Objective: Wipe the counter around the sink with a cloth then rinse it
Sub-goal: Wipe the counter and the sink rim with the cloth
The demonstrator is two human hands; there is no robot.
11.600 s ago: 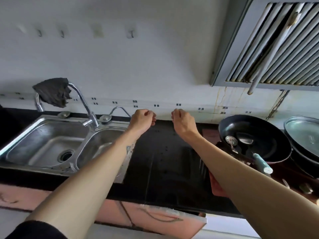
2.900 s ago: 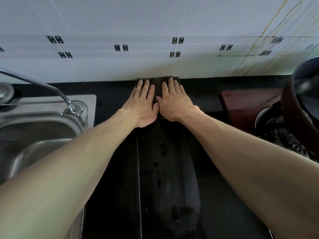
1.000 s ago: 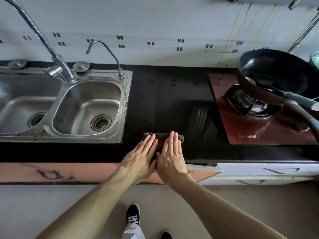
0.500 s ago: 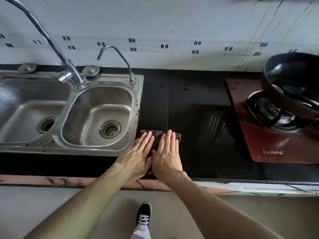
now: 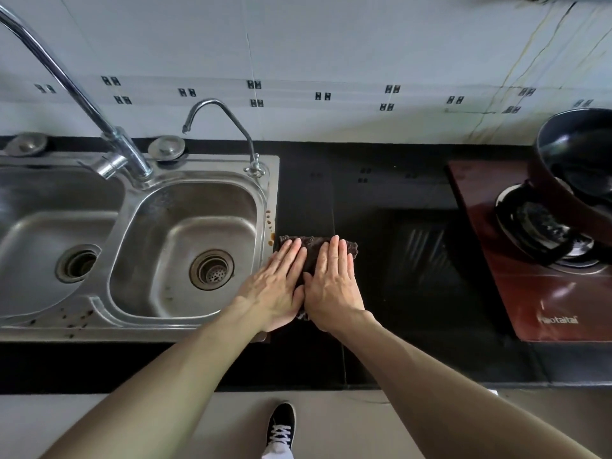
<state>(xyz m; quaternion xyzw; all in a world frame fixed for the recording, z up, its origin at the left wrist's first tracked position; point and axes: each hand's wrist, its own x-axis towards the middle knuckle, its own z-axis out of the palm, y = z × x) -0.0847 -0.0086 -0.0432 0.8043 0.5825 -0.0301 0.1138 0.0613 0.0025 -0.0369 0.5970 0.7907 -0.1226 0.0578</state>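
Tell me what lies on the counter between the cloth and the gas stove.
Nothing: the head view shows only bare black counter between the cloth and the stove, with a faint ribbed reflection.

White tiled wall behind, pale grey floor below.

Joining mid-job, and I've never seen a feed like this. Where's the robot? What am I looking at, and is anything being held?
No robot here: a person wears one wide-angle camera on the head, looking down at their own arms. The left hand and right hand lie flat, side by side, pressing a dark cloth onto the black counter, beside the right rim of the sink. Nothing is gripped; the fingers are straight. Behind the sink rise a tall tap and a small tap. Further right sits a stove with a wok. The shoe below is the person's.
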